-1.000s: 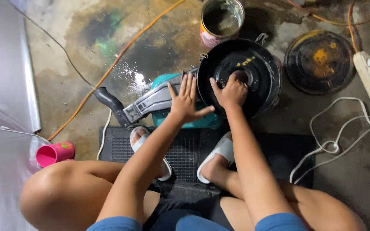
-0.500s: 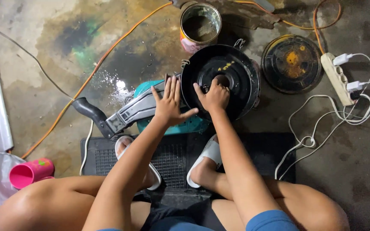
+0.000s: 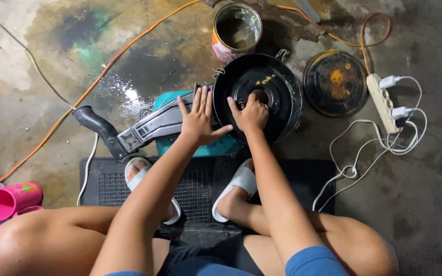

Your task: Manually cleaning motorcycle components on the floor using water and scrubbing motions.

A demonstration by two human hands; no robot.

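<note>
1. Covering the whole view: stained concrete floor [image 3: 37, 61], wet patch and dark discolouration near the top centre. Person squats over it, knees at the bottom edge.
2. Black rubber mat [image 3: 103, 179] lies under both feet; white slippers [image 3: 239, 184] rest on it.
3. Black round pan-shaped housing [image 3: 282, 92] sits on the floor just beyond the mat, with yellow specks on its inner face and wire clips at its rim. It touches the teal machine body [image 3: 205, 148] to its left.
4. Grey bracket with black handle [image 3: 129, 133] runs from the teal body out to the left, tilted across the floor.
5. Second round black disc [image 3: 336, 82], rust-yellow at the centre, lies flat to the right of the housing, apart from it.
6. Open metal can [image 3: 236, 28] stands upright just behind the housing.
7. Right hand [image 3: 251, 115] is inside the housing near its central hole, fingers curled tight; what they grip is hidden, cannot tell.
8. Left hand [image 3: 198, 120] is flat, fingers spread wide, holding nothing, pressed at the housing's left rim over the bracket.
9. White power strip [image 3: 382, 102] with plugs and a looped white cable, far right.
10. Pink cup [image 3: 8, 199] on its side, far left.
11. Orange cable [image 3: 103, 71] crosses the floor diagonally.
</note>
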